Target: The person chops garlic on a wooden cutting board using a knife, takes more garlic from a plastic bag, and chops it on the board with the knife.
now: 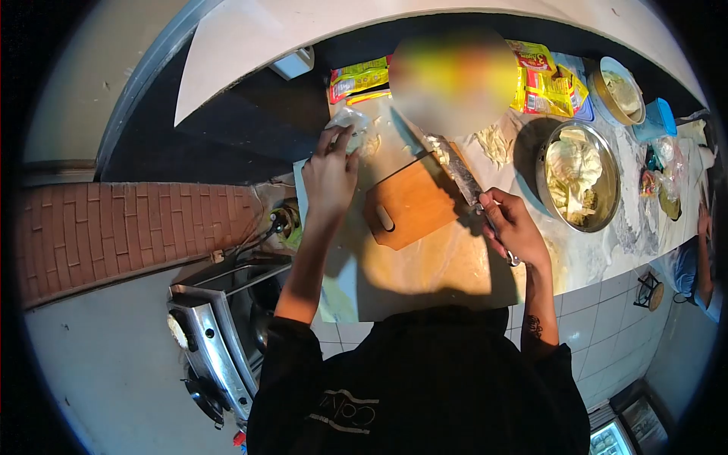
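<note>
While the right hand (pixel 516 227) is closed around the handle of a knife (pixel 464 180), the blade slants across the right part of the cutting board (pixel 409 203), its tip pointing away from the body. Pale chopped bits (pixel 435 145) sit at the blade's far end; whether the edge touches the board cannot be told. Off the board's far left corner, the left hand (pixel 332 173) is at a clear plastic bag (pixel 347 120), fingers bent and slightly apart — whether they pinch it, I cannot tell.

To the board's right, more shredded pieces (pixel 495 144) lie loose, and beyond them a metal bowl (pixel 608 182) holds pale leaves (pixel 572 165).

Bits clinging to the blade could drop off the board's edge if the knife were tilted or swung quickly. The board might slide under a sideways push, since neither hand is bracing it. Fingers brought in from the left without watching the edge could be cut — and the thin bag, if snagged, could spill anything inside it.
</note>
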Available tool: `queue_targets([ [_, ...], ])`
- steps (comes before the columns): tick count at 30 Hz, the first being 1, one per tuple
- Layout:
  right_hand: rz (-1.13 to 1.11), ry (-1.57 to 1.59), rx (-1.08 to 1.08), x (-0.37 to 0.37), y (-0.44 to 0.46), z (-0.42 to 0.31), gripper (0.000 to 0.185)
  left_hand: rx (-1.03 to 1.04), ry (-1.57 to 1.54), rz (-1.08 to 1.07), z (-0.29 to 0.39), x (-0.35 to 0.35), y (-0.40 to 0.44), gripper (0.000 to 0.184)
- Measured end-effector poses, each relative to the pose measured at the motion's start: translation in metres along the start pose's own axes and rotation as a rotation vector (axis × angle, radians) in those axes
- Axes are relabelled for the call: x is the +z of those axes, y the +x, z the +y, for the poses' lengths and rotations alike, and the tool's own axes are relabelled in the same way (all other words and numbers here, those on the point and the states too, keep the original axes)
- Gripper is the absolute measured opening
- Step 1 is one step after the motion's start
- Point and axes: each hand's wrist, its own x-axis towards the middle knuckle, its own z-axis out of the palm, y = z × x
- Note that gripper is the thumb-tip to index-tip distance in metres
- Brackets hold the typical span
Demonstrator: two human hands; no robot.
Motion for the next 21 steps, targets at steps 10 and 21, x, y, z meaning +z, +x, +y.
queue_targets([
  [10, -0.035, -0.017, 0.004, -0.014, -0.023, -0.015, 0.03, 0.191, -0.245, 0.168, -0.008, 0.0, 0.005, 0.015],
  [21, -0.253, -0.121, -0.016, -0.033, -0.047, -0.066, 0.03, 0.407, -0.371, -0.104, 0.02, -0.029, -0.004, 0.008],
])
